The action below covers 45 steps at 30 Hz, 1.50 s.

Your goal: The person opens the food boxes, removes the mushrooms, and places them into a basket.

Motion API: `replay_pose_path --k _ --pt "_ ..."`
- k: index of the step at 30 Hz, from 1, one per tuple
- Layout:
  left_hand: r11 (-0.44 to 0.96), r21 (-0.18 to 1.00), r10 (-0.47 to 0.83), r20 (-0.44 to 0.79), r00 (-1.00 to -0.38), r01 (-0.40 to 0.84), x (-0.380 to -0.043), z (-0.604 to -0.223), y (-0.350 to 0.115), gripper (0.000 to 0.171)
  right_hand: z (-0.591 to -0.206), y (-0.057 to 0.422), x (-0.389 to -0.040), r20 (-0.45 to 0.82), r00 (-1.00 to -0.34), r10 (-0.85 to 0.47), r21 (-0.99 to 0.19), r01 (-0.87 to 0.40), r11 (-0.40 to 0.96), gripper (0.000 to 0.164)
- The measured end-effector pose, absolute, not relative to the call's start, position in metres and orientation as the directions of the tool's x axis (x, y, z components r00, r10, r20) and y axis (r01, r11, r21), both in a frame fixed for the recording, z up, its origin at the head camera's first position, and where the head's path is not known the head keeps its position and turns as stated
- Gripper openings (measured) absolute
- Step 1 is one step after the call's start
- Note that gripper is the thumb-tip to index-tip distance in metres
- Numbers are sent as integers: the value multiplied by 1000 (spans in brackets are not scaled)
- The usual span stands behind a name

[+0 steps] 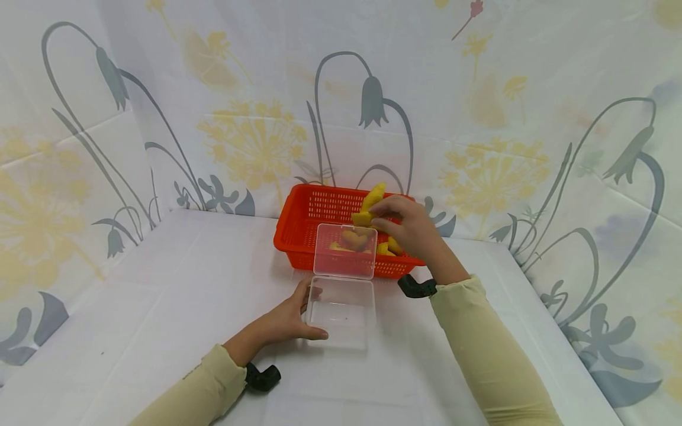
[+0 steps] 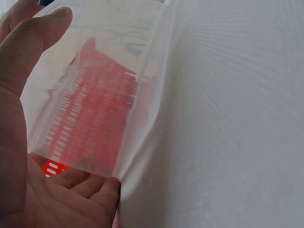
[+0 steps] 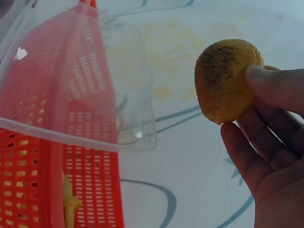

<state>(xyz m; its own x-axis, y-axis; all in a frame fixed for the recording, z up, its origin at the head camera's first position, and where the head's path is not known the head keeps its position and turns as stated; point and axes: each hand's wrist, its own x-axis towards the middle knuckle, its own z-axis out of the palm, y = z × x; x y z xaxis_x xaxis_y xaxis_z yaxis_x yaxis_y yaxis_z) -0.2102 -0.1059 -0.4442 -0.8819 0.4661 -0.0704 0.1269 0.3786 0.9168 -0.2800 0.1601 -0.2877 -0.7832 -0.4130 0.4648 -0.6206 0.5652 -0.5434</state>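
My right hand [image 1: 407, 222] pinches a yellow, lumpy piece [image 1: 373, 200] above the red basket [image 1: 288, 236]. In the right wrist view, the rounded end of this piece [image 3: 223, 80] is golden brown with a dark patch, between thumb and fingers. Its exact kind cannot be told. My left hand [image 1: 288, 319] grips the left side of a clear plastic box [image 1: 343, 313], thumb along the front and fingers round the back. The box's hinged lid [image 1: 345, 251] stands raised, leaning toward the basket. In the left wrist view, the basket shows red through the clear box [image 2: 95, 104].
More yellow and brownish pieces [image 1: 386, 248] lie in the right part of the basket, some seen through the raised lid. The white-covered table [image 1: 186, 284] extends to both sides. A flower-patterned cloth [image 1: 256, 142] hangs close behind the basket.
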Motion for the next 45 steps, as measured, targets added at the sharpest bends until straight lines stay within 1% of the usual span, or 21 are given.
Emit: replay_pose_path --k 4,11,17,24,32,37,45 --pt "378 918 463 -74 -883 121 -211 -445 -106 121 -291 161 -288 460 -803 -378 -568 -594 570 19" --pt "386 915 463 -86 -882 114 -210 -445 -106 121 -298 165 -304 381 -886 -262 -639 -458 618 23" --pt "388 913 465 -79 -882 123 -210 -445 -106 121 -304 167 -314 364 -907 -212 -653 -410 637 24" --pt "381 915 470 -66 -880 134 -210 -444 -106 119 -311 168 -325 301 -935 -189 -647 -346 680 26" --pt "398 908 465 -76 -882 132 -209 -442 -106 119 -325 172 -337 157 -972 -176 -625 -236 744 28" --pt "398 908 467 -79 -881 130 -209 -443 -105 118 -334 171 -343 88 -974 -211 -608 -220 763 23" --pt "401 908 465 -86 -881 123 -209 -443 -106 119 -344 171 -351 0 -971 -239 -584 -194 788 25"
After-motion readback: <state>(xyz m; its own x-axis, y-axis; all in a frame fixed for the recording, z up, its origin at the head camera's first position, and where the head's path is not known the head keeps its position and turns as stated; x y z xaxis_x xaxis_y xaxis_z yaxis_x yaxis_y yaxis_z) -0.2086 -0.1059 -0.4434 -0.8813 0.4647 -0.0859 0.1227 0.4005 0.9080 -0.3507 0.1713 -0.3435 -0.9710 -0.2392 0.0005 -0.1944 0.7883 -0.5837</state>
